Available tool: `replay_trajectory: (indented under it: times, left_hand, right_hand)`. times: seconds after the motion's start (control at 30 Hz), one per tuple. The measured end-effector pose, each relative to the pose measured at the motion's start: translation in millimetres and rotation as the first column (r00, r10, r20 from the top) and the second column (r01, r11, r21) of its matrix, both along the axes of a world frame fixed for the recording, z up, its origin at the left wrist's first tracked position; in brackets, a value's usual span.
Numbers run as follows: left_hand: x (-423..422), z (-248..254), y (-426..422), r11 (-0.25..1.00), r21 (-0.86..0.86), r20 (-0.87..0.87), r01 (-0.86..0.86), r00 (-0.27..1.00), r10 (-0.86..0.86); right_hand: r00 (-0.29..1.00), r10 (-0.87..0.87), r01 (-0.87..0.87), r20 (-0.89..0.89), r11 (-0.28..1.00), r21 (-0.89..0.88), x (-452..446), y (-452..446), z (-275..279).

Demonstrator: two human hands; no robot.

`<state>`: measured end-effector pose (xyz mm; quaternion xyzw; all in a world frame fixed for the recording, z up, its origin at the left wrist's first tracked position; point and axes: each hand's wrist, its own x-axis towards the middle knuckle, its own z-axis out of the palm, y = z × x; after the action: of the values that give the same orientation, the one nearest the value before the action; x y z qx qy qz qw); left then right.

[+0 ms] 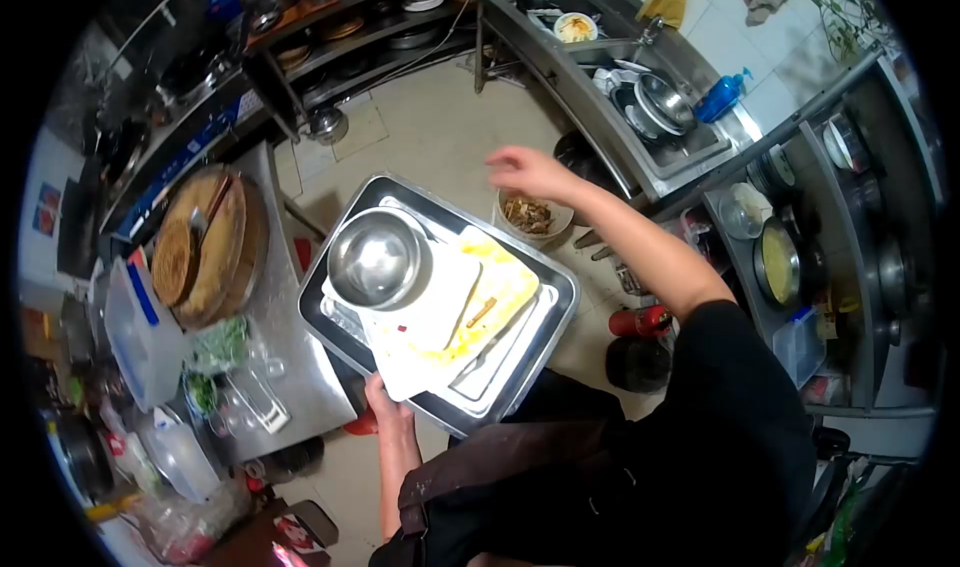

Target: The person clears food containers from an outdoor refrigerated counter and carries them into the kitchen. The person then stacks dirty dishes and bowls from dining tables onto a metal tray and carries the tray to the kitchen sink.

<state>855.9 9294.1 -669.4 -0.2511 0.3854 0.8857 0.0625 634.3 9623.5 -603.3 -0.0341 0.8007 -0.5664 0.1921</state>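
A large metal tray (pixel 562 289) is held in front of my body. My left hand (pixel 386 404) grips its near left edge, with fingers partly hidden under it. On the tray lie a round steel bowl (pixel 375 259), white rectangular dishes (pixel 420 362) and a yellow-stained dish (pixel 505 285) with a small brown food scrap. My right hand (pixel 522 171) is off the tray, reaching out beyond its far right side with fingers apart and nothing in them. Below that hand, a white bucket (pixel 563 219) on the floor holds food scraps.
The steel sink (pixel 690 167) at the upper right holds bowls. At left, a metal table (pixel 300 367) bears a round chopping board (pixel 250 257) and a plastic container (pixel 140 342). A red fire extinguisher (pixel 640 321) stands under my right arm. Shelves (pixel 845 267) line the right side.
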Motion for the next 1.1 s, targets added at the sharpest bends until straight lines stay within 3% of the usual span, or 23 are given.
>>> replay_trajectory:
  times: [0.07,0.1,0.23,0.37,0.43,0.5,0.57,0.63,0.7,0.83,0.9,1.0,1.1]
  left_hand:
    - [-39,15,19,0.998,-0.055,0.07,-0.008,0.997,0.012]
    - [-64,19,28,0.994,-0.113,0.103,-0.013,0.994,0.025]
    - [-169,36,62,0.988,-0.127,0.033,0.086,0.996,-0.083]
    - [-292,44,102,0.971,-0.096,-0.013,0.221,0.975,-0.223]
    - [-353,45,128,0.956,-0.111,-0.027,0.272,0.961,-0.277]
    - [-414,52,161,0.94,-0.155,-0.006,0.304,0.951,-0.309]
    - [-472,54,185,0.9,-0.044,-0.106,0.433,0.894,-0.435]
    - [-526,54,209,0.867,-0.045,-0.088,0.496,0.863,-0.498]
    - [-579,50,234,0.831,-0.041,-0.09,0.555,0.826,-0.557]
    - [-669,55,306,0.764,-0.056,-0.094,0.642,0.759,-0.645]
    - [-715,43,344,0.712,-0.052,-0.137,0.7,0.701,-0.699]
    - [-766,27,400,0.686,-0.002,-0.116,0.727,0.682,-0.722]
    - [-799,14,453,0.676,-0.004,-0.066,0.737,0.674,-0.736]
  right_hand:
    - [0.99,-0.111,0.111,0.088,0.994,0.009,11,68,-11]
    - [0.965,-0.19,0.208,0.181,0.974,-0.089,17,97,-22]
    - [0.79,-0.401,0.534,0.463,0.822,-0.199,53,172,-61]
    - [0.694,-0.421,0.637,0.583,0.736,-0.227,72,163,-58]
    - [0.741,-0.326,0.614,0.587,0.682,-0.397,67,149,-72]
    - [0.689,-0.393,0.681,0.609,0.639,-0.358,45,126,-68]
    - [0.58,-0.438,0.785,0.687,0.527,-0.326,21,115,-96]
    - [0.538,-0.466,0.829,0.702,0.445,-0.34,10,97,-109]
    - [0.516,-0.54,0.806,0.665,0.569,-0.163,2,84,-114]
    - [0.338,-0.611,0.886,0.716,0.463,-0.022,10,68,-121]
    - [0.173,-0.691,0.926,0.702,0.357,0.123,19,59,-134]
    - [0.037,-0.732,0.909,0.68,0.308,0.281,7,49,-147]
    - [0.019,-0.709,0.919,0.705,0.29,0.267,-24,48,-165]
